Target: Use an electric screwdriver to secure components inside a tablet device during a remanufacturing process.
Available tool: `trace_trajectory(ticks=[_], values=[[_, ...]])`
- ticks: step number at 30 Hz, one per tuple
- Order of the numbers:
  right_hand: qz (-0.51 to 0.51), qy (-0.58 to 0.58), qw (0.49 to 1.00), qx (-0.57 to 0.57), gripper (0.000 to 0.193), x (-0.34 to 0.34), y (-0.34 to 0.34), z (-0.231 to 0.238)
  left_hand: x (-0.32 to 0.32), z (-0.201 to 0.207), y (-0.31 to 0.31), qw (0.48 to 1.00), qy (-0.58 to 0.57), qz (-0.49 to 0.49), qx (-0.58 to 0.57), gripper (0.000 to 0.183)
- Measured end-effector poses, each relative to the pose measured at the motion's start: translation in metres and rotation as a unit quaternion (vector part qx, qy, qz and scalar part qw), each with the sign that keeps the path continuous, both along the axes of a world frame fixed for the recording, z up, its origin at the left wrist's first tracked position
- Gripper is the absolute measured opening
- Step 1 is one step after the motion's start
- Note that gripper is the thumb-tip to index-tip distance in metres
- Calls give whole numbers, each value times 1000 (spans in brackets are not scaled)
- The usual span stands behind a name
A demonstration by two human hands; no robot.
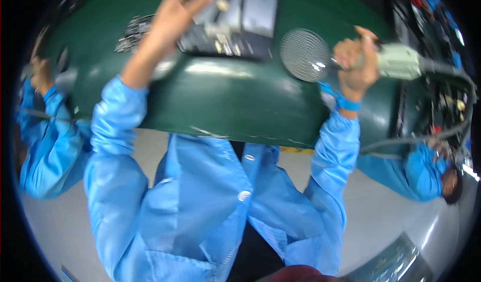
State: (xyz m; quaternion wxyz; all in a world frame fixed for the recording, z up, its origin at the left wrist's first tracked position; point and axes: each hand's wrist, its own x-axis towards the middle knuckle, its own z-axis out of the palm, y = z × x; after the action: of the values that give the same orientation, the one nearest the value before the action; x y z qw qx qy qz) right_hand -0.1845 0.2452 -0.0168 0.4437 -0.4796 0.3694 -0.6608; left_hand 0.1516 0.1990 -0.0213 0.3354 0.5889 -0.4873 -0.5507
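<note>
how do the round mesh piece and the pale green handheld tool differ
The round mesh piece is a silvery disc shape, while the pale green handheld tool is elongated.
The mesh piece has a fine, woven-looking surface; the tool's body looks solid.
The tool is held in the right hand, whereas the mesh piece sits just left of that hand's fingers.
Both appear above or on the dark green tabletop.

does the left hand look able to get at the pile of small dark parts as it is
Probably yes: the pile lies on the green table close beside the left hand, with nothing visible blocking the way. The hand is at a grey flat piece, though blur hides whether it grips it.
</note>
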Motion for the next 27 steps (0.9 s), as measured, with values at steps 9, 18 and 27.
trace_trajectory(ticks=[9,18,27], values=[[34,-20,999,-15,34,-39,-4,-8,-2,-13,122,981,-152,-12,-121,49],[21,-9,999,-32,30,-29,-2,-4,121,-7,51,875,-363,41,-319,23],[30,-13,999,-38,28,-27,0,1,119,-23,29,804,-404,-52,-433,13]])
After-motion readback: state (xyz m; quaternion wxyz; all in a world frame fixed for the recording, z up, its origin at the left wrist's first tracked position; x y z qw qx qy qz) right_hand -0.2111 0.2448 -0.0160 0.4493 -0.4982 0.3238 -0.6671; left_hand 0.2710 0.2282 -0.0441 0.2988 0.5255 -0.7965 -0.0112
